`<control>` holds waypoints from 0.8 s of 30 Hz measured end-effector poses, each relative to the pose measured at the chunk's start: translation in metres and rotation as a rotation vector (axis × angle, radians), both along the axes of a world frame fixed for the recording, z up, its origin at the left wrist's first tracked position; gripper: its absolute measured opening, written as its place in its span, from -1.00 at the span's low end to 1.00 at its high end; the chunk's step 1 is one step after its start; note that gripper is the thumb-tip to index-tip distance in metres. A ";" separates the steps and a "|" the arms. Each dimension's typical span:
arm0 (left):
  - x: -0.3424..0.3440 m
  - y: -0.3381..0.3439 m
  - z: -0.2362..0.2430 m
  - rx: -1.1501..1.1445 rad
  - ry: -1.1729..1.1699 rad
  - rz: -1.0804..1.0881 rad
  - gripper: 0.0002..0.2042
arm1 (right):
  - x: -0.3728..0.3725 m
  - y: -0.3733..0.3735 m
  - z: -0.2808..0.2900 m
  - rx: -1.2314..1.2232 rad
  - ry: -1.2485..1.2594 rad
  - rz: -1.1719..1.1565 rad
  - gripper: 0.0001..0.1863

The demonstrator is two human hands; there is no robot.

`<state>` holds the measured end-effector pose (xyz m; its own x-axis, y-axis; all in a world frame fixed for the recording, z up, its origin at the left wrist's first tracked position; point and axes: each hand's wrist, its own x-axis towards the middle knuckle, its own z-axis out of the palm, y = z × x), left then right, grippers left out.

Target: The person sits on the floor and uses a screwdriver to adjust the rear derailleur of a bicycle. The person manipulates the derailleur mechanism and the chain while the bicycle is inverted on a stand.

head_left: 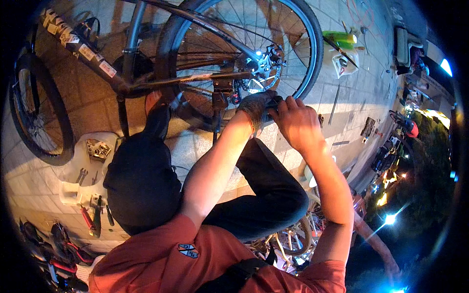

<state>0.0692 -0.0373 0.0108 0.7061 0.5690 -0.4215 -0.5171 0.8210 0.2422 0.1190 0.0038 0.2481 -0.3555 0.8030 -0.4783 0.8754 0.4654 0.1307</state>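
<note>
My left hand [258, 108] wears a dark glove and is raised beside the lower rim of a bicycle's rear wheel [317, 58]. Its fingers are mostly hidden. My bare right hand [297, 119] meets it from the right, fingers bent and pinched at something dark by the gloved fingertips; what it is stays unclear. Just beyond both hands is the wheel's hub with a brake disc [266, 84], brightly lit. The dark bicycle frame [195, 77] runs leftward to the front wheel [41, 110].
At left, a cut white plastic container [68, 193] holds small metal parts and wrenches, near a red-handled tool [88, 218]. Past the rear wheel lie a green bottle [339, 37], a clear bag [345, 64] and a thin rod [334, 104]. Another person's arm [376, 238] shows at lower right.
</note>
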 end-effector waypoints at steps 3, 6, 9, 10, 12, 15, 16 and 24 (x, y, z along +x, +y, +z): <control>-0.017 0.019 0.043 -0.342 -0.048 -0.029 -0.75 | 0.000 0.005 0.005 -0.073 -0.076 0.098 -0.69; -0.021 0.030 0.062 -0.416 -0.026 -0.080 -0.71 | 0.005 0.006 0.004 -0.121 -0.069 0.174 -0.73; -0.025 0.042 0.090 -0.506 0.042 -0.114 -0.72 | 0.028 0.000 -0.017 0.012 0.059 0.134 -0.76; -0.023 0.041 0.087 -0.485 0.034 -0.095 -0.73 | 0.033 -0.004 -0.028 0.081 0.128 0.116 -0.77; -0.014 0.035 0.072 -0.441 0.017 -0.055 -0.74 | 0.026 -0.013 -0.045 -0.091 0.661 -1.198 -0.75; -0.013 0.033 0.055 -0.171 0.191 -0.153 -0.77 | 0.013 -0.017 -0.052 -0.189 0.879 -1.820 -0.66; -0.018 0.035 0.071 -0.311 0.129 -0.125 -0.76 | 0.013 -0.023 -0.048 -0.166 0.859 -1.812 -0.63; -0.022 0.025 0.060 -0.447 0.071 0.025 -0.80 | 0.009 -0.028 -0.029 0.114 0.054 -0.155 -0.75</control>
